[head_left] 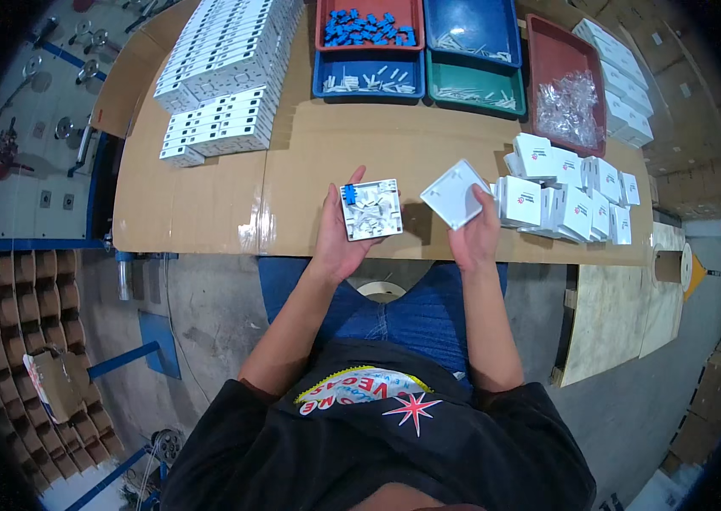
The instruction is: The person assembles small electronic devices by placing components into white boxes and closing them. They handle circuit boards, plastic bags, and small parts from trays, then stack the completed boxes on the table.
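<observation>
Far upper-L of the hands: stacked white bases [228, 72]. L hand [345, 232] cups an open white box base [370, 209], blue insert at its top-L corner. Just R, R hand [477, 228] grips a tilted white cover [456, 194]. R of that: pile of white covers [569, 192]. Above both: parts trays [418, 43].

It was an assembly workshop: beyond the hands, a cardboard-covered bench [207, 196] carried stacked white boxes [228, 77], sorting trays [369, 72] of small parts, and piled covers [565, 200].
</observation>
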Demonstrator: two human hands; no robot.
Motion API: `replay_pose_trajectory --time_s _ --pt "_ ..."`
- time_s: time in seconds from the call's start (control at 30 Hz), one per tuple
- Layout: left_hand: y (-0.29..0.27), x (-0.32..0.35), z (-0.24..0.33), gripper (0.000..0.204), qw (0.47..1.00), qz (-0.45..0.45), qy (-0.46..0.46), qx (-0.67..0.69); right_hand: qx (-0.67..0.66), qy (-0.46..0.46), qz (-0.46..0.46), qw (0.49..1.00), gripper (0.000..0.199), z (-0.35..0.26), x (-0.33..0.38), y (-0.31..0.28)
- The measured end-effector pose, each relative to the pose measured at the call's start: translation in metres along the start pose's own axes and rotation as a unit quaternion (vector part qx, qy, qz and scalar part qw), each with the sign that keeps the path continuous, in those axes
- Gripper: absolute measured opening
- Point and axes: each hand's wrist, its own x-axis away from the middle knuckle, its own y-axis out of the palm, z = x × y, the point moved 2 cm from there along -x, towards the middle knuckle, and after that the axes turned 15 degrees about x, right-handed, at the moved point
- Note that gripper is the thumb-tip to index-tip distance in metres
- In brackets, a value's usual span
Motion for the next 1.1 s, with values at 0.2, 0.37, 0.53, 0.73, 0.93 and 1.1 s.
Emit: replay_pose_trajectory --time_s 0.2,0.37,0.53,0.73,0.93,1.1 --pt "0.002 0.001 -0.003 0.067 0.987 -0.046 -0.057 0.144 -0.137 0.062 -0.168 0.974 0.069 -0.021 0.012 0.026" --pt "-0.004 0.002 -0.002 0.063 0.986 -0.054 -0.061 0.147 -0.238 0.091 -0.237 0.937 0.071 -0.024 0.012 0.027" --pt "0.0 0.002 -0.004 0.059 0.983 -0.043 -0.078 0.158 -0.276 0.111 -0.229 0.927 0.069 -0.035 0.014 0.027" --pt "0.0 0.002 -0.005 0.059 0.982 -0.054 -0.084 0.161 -0.294 0.107 -0.287 0.905 0.065 -0.026 0.01 0.019" --pt "0.0 0.003 -0.005 0.059 0.98 -0.044 -0.084 0.178 -0.238 0.102 -0.283 0.924 0.066 -0.028 0.015 0.023" --pt "0.001 0.002 -0.008 0.061 0.985 -0.046 -0.068 0.149 -0.173 0.066 -0.269 0.945 0.076 -0.032 0.017 0.025"
